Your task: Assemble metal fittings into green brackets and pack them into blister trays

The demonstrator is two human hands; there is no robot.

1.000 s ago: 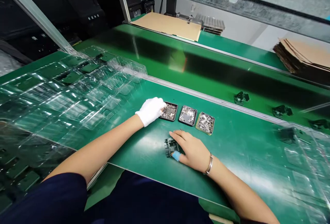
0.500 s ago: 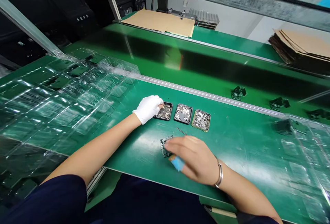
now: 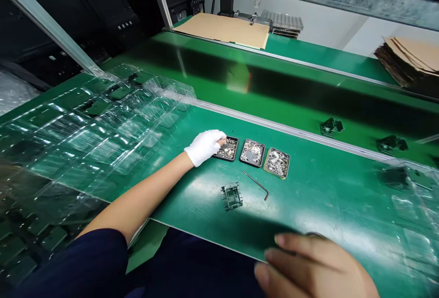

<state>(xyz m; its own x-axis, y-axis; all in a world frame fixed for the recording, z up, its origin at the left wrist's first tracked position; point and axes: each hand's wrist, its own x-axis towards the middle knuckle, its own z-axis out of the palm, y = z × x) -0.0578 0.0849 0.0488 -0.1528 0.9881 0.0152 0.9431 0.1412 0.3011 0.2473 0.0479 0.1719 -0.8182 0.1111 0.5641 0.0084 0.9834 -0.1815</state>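
Observation:
My left hand [image 3: 205,147], in a white glove with bare fingertips, reaches into the leftmost small black tray [image 3: 237,149] of tiny metal parts. Its fingers are pinched together; anything between them is too small to make out. My right hand [image 3: 312,266] is blurred at the lower right, away from the parts, fingers apart and nothing visible in them. A dark, square plastic frame part [image 3: 232,196] lies alone on the green bench. Beside it is an L-shaped hex key [image 3: 255,182].
Two more trays of small metal pieces, a middle tray [image 3: 253,165] and a right tray [image 3: 275,175], stand in the row. Clear plastic blister trays [image 3: 103,119] cover the left side. Dark assemblies [image 3: 331,127] sit behind the metal rail [image 3: 274,126]. Cardboard sheets [image 3: 411,55] are stacked at the back right.
My right hand has left the plastic frame part and swung down to the right, uncovering it and the hex key. My left hand stays at the leftmost tray. The view has shifted slightly.

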